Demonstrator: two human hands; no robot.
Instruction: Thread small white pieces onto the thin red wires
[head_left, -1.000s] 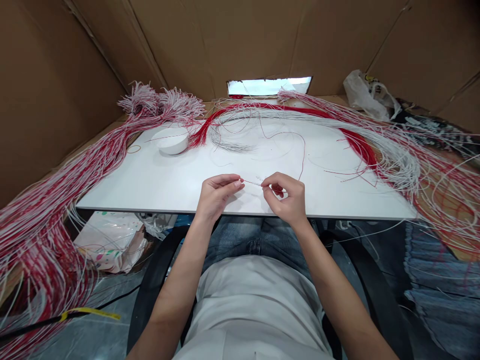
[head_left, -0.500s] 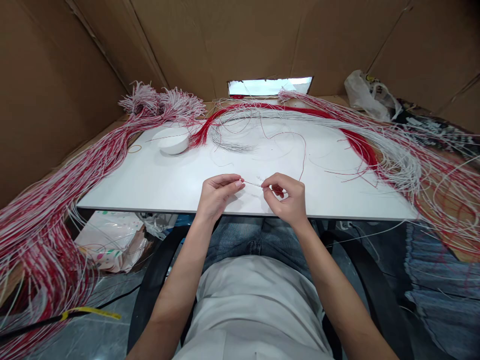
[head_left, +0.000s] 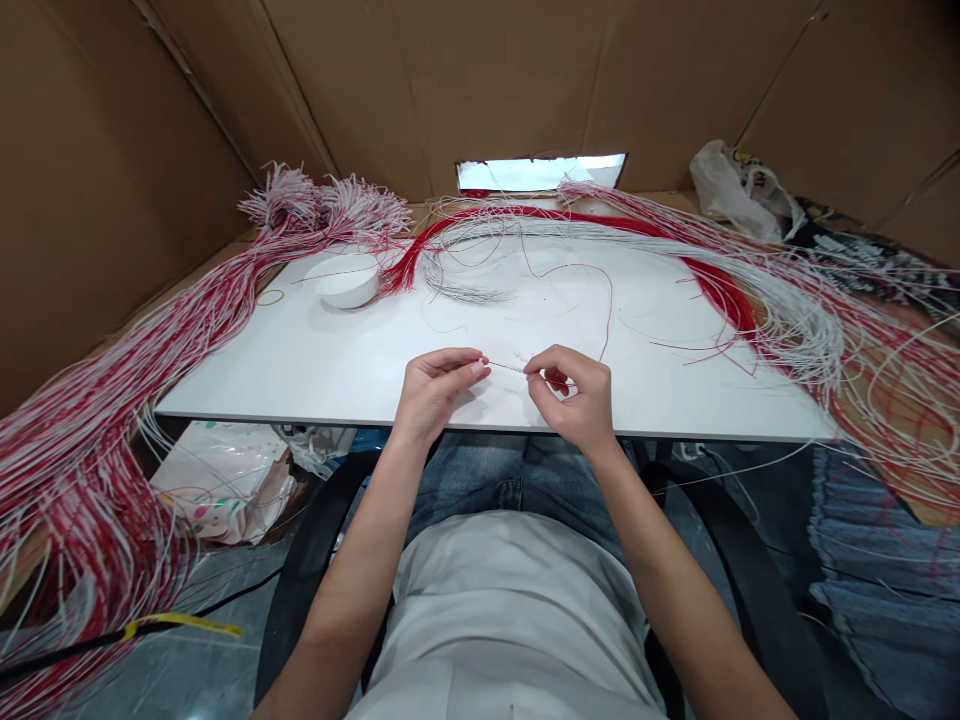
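Almost nothing has shifted in the last second. The left hand (head_left: pixel 435 388) and right hand (head_left: pixel 574 398) stay over the near edge of the table (head_left: pixel 315 370). The fingers of each hand are pinched closed on one thin wire (head_left: pixel 506 367) stretched between them, so the handling looks fine and slow. Red-and-white wire bundles (head_left: pixel 757 300) lie far and to the sides.

White bowl (head_left: pixel 346 283) near cardboard wall (head_left: pixel 450 80); crumpled plastic bag (head_left: pixel 731 190) far right

Bare worktop (head_left: pixel 315 375) lies open at centre left. A white bowl (head_left: pixel 346 281) and wire bundles (head_left: pixel 750 290) crowd the upper and right frame; cardboard walls (head_left: pixel 112 150) close behind.
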